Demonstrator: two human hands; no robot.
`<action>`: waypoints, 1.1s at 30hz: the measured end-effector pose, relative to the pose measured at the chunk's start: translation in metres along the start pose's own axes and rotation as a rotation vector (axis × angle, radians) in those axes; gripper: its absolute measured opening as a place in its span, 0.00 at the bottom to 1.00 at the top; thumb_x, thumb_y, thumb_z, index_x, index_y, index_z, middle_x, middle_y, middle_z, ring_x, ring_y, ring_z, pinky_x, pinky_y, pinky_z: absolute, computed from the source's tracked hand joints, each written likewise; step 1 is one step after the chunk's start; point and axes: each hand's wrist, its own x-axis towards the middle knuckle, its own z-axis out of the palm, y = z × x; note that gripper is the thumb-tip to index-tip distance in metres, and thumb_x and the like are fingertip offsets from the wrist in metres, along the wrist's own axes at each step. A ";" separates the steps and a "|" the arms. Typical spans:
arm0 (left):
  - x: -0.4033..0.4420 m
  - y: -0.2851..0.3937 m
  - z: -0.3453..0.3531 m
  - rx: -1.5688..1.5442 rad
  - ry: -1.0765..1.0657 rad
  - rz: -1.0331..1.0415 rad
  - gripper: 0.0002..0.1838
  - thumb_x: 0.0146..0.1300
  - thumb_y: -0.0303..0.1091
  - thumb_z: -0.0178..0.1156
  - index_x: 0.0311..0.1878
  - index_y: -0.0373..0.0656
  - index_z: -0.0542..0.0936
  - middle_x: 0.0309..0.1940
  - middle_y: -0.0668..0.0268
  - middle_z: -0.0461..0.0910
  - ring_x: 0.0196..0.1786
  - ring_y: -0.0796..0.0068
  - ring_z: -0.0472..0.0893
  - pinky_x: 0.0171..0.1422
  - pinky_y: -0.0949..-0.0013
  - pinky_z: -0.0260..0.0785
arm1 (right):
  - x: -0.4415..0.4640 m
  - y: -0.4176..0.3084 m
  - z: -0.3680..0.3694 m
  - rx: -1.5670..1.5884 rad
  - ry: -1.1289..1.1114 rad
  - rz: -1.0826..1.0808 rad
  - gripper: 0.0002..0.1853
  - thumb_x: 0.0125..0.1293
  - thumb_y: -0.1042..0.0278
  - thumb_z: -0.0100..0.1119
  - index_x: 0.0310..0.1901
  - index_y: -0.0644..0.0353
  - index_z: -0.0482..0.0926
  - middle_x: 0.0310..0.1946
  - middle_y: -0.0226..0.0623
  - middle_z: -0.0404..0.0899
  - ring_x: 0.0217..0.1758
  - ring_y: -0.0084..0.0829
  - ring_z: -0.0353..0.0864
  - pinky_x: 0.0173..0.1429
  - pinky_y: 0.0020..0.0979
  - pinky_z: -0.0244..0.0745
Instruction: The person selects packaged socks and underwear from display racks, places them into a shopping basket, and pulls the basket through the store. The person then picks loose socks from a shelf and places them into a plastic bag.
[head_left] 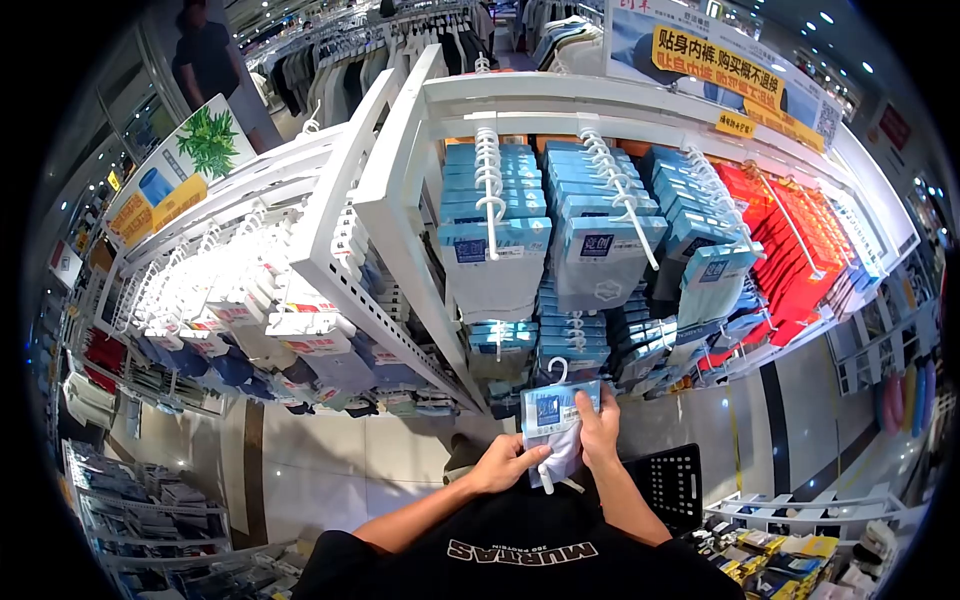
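Note:
In front of my chest I hold a packet of underwear with a light blue header, a dark blue label and a white hanger hook on top. My left hand grips its lower left edge, thumb across the front. On the other side my right hand pinches the upper right part, its thumb over the header. Pale cloth shows below the header. Just beyond the hands, similar blue packets hang in rows on white prongs.
A white display rack stands ahead, with red packets at its right. White-topped hanging packs fill the left rack. A black perforated basket is at my right side. Stocked shelves stand at lower left, and a person is at far left.

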 end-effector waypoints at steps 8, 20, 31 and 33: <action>0.007 0.025 0.005 0.080 -0.043 -0.020 0.13 0.69 0.34 0.64 0.48 0.33 0.83 0.42 0.65 0.85 0.45 0.81 0.81 0.52 0.70 0.76 | 0.001 0.011 0.004 0.147 -0.071 0.182 0.25 0.74 0.61 0.59 0.67 0.58 0.67 0.46 0.33 0.80 0.47 0.22 0.79 0.54 0.28 0.74; 0.028 0.013 0.036 -0.226 0.153 0.111 0.24 0.79 0.45 0.50 0.26 0.41 0.75 0.22 0.79 0.72 0.27 0.91 0.66 0.29 0.77 0.60 | -0.048 0.023 -0.013 0.129 -0.295 0.652 0.20 0.74 0.47 0.55 0.46 0.58 0.80 0.36 0.30 0.80 0.36 0.20 0.78 0.40 0.25 0.73; 0.022 0.029 0.030 -0.278 0.089 0.075 0.22 0.79 0.47 0.49 0.31 0.41 0.76 0.23 0.78 0.73 0.26 0.91 0.68 0.29 0.78 0.60 | -0.029 0.044 0.004 0.213 -0.097 0.555 0.17 0.74 0.52 0.56 0.43 0.60 0.79 0.34 0.29 0.79 0.34 0.20 0.77 0.37 0.25 0.72; 0.019 0.025 0.019 -0.278 0.087 0.042 0.21 0.78 0.46 0.50 0.35 0.39 0.78 0.27 0.75 0.76 0.29 0.88 0.71 0.34 0.79 0.64 | -0.014 0.039 0.006 0.117 -0.006 0.576 0.17 0.74 0.53 0.56 0.42 0.60 0.79 0.34 0.29 0.79 0.34 0.20 0.77 0.36 0.24 0.72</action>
